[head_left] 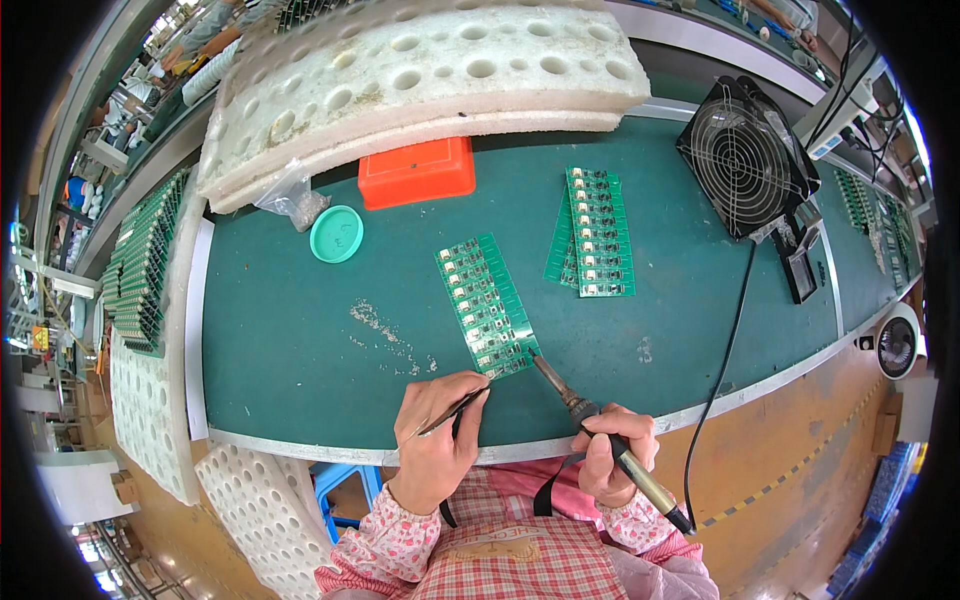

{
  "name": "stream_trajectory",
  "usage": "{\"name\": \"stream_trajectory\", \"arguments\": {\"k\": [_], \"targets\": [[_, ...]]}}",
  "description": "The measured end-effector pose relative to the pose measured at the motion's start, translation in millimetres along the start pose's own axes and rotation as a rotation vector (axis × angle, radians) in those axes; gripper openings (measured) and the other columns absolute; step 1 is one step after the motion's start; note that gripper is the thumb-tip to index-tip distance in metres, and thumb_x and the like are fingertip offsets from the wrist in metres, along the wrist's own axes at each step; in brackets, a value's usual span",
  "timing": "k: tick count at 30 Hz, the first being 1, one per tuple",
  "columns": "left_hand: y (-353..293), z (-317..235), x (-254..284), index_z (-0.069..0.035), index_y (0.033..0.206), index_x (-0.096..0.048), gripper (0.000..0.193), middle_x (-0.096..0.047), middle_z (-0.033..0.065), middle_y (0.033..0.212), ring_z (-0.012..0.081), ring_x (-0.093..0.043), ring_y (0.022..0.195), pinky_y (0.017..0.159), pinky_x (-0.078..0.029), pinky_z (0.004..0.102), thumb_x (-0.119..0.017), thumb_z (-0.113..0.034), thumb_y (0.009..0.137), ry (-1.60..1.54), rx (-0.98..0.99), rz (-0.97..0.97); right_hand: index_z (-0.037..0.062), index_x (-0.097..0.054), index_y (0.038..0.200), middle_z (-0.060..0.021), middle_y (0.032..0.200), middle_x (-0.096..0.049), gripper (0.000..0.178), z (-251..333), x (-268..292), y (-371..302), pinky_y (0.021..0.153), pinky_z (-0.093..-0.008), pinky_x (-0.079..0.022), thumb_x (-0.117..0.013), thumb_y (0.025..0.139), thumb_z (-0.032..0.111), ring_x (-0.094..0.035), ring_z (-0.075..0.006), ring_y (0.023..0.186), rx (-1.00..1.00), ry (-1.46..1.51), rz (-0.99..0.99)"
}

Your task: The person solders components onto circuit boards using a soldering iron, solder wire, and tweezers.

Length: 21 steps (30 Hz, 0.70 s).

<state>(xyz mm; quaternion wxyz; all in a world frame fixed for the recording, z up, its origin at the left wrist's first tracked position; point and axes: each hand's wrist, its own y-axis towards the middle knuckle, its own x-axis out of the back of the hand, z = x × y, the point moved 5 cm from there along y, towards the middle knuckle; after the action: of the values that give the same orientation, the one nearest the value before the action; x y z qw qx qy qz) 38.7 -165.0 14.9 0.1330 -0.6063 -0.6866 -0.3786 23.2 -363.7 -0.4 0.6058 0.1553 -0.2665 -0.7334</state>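
Note:
On the green mat lies a green circuit board panel (487, 305), a strip of repeated small boards with white and black parts. My left hand (437, 432) is closed around a pair of tweezers (452, 411), their tips at the panel's near left corner. In my right hand (617, 452) is a soldering iron (588, 412) with a dark grip and a brass-coloured rear. Its tip meets or hovers just over the panel's near right edge; I cannot tell which. Farther right, two more panels (601, 235) lie partly overlapped, apart from both hands.
A red box (417, 172), a round teal lid (336, 234) and a clear bag (296, 203) sit before white foam blocks (420, 85). A black fan (740, 155) stands at far right, near the iron's cord (728, 370). Stacked panels (143, 265) line the left; white crumbs (378, 325) dot the mat.

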Motion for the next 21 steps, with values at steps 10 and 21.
{"name": "stream_trajectory", "arguments": {"k": [10,21], "targets": [[0.1,-2.6,0.7,-0.001,0.1,-0.07,0.018,-0.072,0.0105,0.101,0.0291,-0.065,0.087,0.077,-0.051,0.0356,-0.07,0.005,0.083,0.032,-0.005,0.006,-0.0015,-0.061,0.095,-0.005,0.058,-0.059,0.013,0.6,-0.7,0.3,0.045,-0.0289,-0.046,-0.068,0.089,0.008,-0.056,-0.0161,0.045,0.014,-0.005,0.002],[-0.6,-1.4,-0.5,-0.005,0.103,-0.067,0.025,-0.072,0.0079,0.1,0.0249,-0.067,0.086,0.077,-0.049,0.0349,-0.074,0.005,0.081,0.028,-0.027,-0.009,-0.0033,-0.059,0.096,-0.0054,0.058,-0.06,0.017,3.0,1.9,4.5,0.043,-0.0293,-0.046,-0.064,0.094,0.013,-0.058,-0.0158,0.046,0.039,0.179,0.008]]}}
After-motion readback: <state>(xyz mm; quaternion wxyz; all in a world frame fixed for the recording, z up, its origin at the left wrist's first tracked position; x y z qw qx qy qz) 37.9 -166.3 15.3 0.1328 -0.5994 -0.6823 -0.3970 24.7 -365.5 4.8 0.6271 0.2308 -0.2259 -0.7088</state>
